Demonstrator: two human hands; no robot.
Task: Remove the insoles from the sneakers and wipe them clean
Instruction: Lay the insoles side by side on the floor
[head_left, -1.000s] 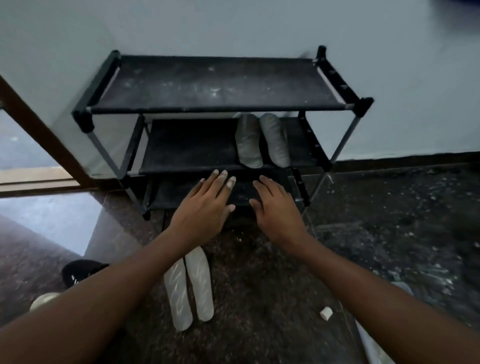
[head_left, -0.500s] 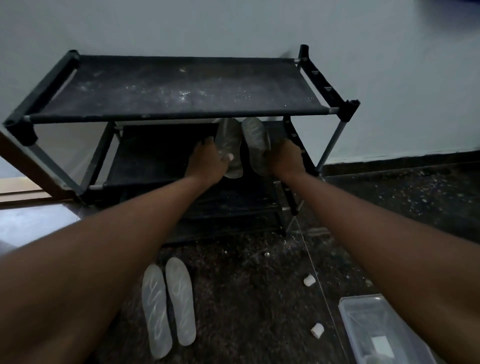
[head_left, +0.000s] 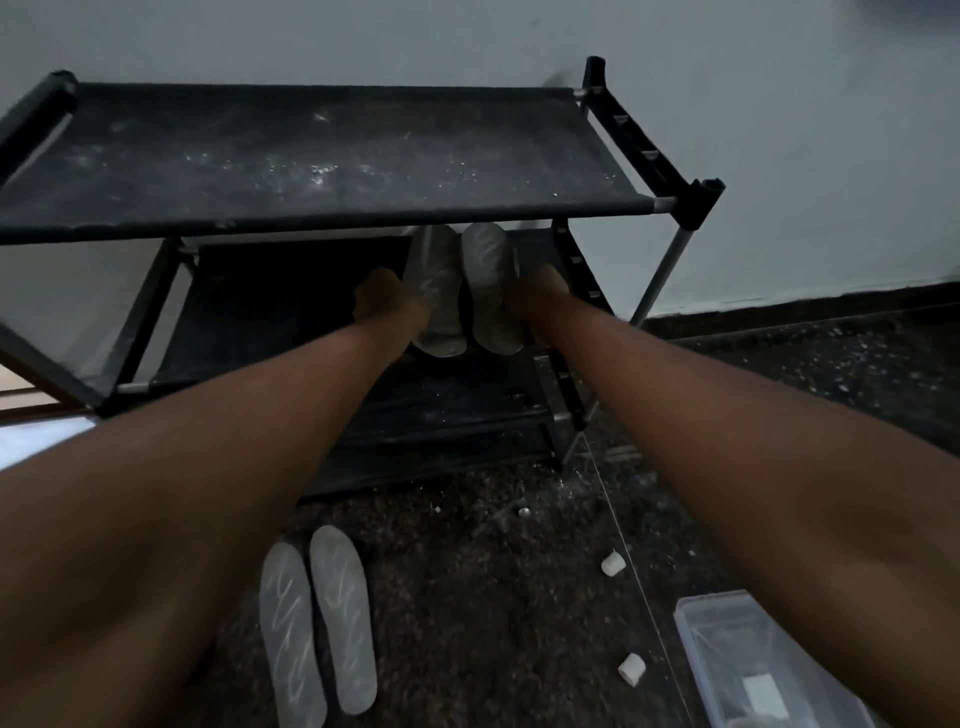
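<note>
Left hand: seen at the left edge of a grey pair on the middle shelf of a black shoe rack. The back of the hand is turned to the camera and contact with the left piece is noted. The fingers are hidden and blurred, so it cannot be told whether a grip is made.

Right hand: seen at the right edge of the same pair, touching the right piece. The fingers are hidden behind the hand, and the grip cannot be told here either.

Grey pair: laid side by side, lengthwise front to back, with the far ends covered by the top shelf. Wavy pale lines are seen on both pieces. Whether these are sneakers or loose insoles cannot be settled in this dim light.

Top shelf: black fabric, speckled with pale dust.

Floor: dark and speckled. Two translucent insoles are laid parallel and just beside each other in front of the rack, well apart from both hands, partly covered by the left forearm. Two small white lumps are noted to the right of them. A clear plastic box is placed at the lower right, with a white piece inside it.

Rack set against a pale wall.
</note>
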